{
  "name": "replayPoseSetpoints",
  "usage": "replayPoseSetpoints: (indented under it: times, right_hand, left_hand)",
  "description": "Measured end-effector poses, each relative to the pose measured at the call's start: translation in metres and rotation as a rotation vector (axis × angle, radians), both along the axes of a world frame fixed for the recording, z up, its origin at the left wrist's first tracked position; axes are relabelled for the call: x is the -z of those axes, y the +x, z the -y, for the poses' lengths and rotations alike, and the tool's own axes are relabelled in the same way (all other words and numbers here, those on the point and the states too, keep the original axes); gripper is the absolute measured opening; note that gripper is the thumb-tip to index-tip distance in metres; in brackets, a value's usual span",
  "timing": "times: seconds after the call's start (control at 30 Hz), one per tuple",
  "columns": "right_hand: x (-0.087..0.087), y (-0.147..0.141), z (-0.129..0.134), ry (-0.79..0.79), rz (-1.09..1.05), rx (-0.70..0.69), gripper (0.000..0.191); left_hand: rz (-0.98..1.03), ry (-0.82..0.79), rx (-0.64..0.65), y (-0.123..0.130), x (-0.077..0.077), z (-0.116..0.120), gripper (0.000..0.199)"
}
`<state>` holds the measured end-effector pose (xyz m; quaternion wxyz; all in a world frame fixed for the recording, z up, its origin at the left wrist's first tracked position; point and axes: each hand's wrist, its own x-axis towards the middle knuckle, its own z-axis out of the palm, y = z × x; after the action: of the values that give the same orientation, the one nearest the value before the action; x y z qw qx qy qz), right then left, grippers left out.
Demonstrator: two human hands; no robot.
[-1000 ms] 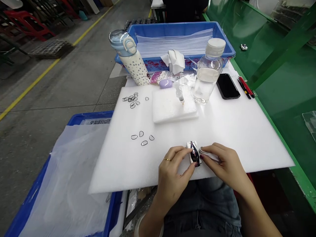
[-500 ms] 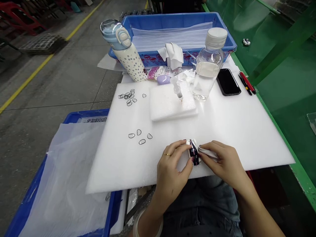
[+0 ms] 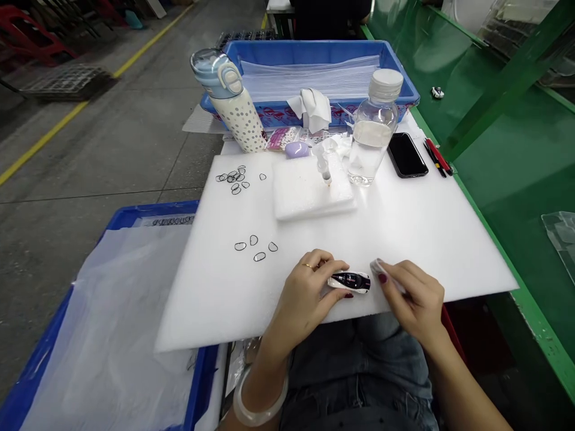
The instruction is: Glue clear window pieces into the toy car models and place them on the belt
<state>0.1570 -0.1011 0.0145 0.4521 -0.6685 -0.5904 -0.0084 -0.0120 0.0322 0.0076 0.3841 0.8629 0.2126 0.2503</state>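
Observation:
A small white and black toy car (image 3: 351, 281) lies lengthwise from left to right, just above the white foam sheet (image 3: 202, 305). My left hand (image 3: 309, 284) pinches its left end between thumb and fingers. To its right, my right hand (image 3: 413, 293) grips a folded white cloth (image 3: 378, 267), whose tip sticks out past the fingers, a little apart from the car. Several thin black rings (image 3: 259, 257) are spread on the foam to the left, and more form a cluster (image 3: 233, 176) farther back.
A foam block (image 3: 309, 191) with a syringe-like dispenser (image 3: 324, 170) sits mid-table. Behind stand a clear bottle (image 3: 372, 131), a dotted flask (image 3: 238, 114) and a blue bin (image 3: 314, 51). A phone (image 3: 407, 155) and tweezers (image 3: 438, 157) lie right; a blue crate (image 3: 153, 206) stands left.
The car has turned from pointing away from me to lying sideways, held now by its left end. My right hand has drawn back to the right with the cloth, away from the car.

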Motion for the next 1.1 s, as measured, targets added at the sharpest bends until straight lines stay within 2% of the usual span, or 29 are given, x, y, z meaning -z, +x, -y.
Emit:
replayPoseSetpoints:
  times: [0.13, 0.2, 0.3, 0.37, 0.5, 0.6, 0.67, 0.7, 0.77, 0.83, 0.87, 0.9, 0.93, 1.03, 1.1]
  right_hand:
    - [0.003, -0.007, 0.000, 0.029, 0.262, -0.150, 0.023]
    - [0.004, -0.009, -0.002, -0.007, 0.297, -0.121, 0.021]
    - [0.005, -0.010, -0.006, -0.077, 0.234, -0.005, 0.024]
    - [0.006, -0.012, -0.007, -0.061, 0.205, 0.031, 0.025]
    - [0.009, -0.024, 0.000, 0.027, 0.272, -0.019, 0.024]
    - [0.001, -0.024, 0.008, -0.029, 0.287, -0.162, 0.025]
    - [-0.012, -0.010, 0.008, -0.065, 0.266, -0.257, 0.028]
    - [-0.019, 0.002, 0.006, -0.082, 0.252, -0.254, 0.029]
    - [-0.035, 0.027, -0.001, -0.128, 0.279, -0.087, 0.026]
    - [-0.045, 0.046, -0.010, -0.189, 0.378, 0.182, 0.025]
    - [-0.047, 0.049, -0.014, -0.203, 0.420, 0.270, 0.027]
    - [-0.046, 0.047, -0.017, -0.208, 0.425, 0.286, 0.029]
    - [-0.044, 0.040, -0.020, -0.218, 0.380, 0.230, 0.032]
    - [-0.027, -0.001, -0.022, -0.275, 0.139, -0.102, 0.039]
    - [-0.015, -0.023, -0.022, -0.264, 0.102, -0.162, 0.040]
  left_hand:
    - [-0.008, 0.012, 0.007, -0.002, -0.001, 0.003, 0.032]
    - [-0.018, 0.001, 0.009, -0.003, -0.002, 0.003, 0.033]
    - [-0.023, -0.008, 0.011, -0.003, -0.002, 0.002, 0.036]
    - [-0.024, -0.009, 0.008, -0.003, -0.001, 0.002, 0.037]
    - [-0.015, -0.018, 0.013, -0.003, 0.000, 0.001, 0.036]
    - [-0.008, -0.028, 0.021, -0.004, -0.001, 0.000, 0.038]
    - [0.000, -0.044, 0.030, -0.005, -0.002, -0.001, 0.040]
    - [0.004, -0.054, 0.031, -0.006, -0.002, -0.001, 0.039]
    - [0.011, -0.077, 0.015, -0.007, -0.003, -0.001, 0.036]
    - [0.013, -0.095, -0.018, -0.009, -0.004, 0.000, 0.030]
    - [0.014, -0.101, -0.035, -0.009, -0.004, 0.000, 0.028]
    - [0.015, -0.104, -0.050, -0.010, -0.004, 0.000, 0.028]
    - [0.016, -0.103, -0.061, -0.010, -0.004, -0.001, 0.028]
    - [0.003, -0.057, -0.073, -0.012, -0.002, -0.001, 0.028]
    - [-0.008, -0.002, -0.082, -0.014, 0.002, -0.002, 0.026]
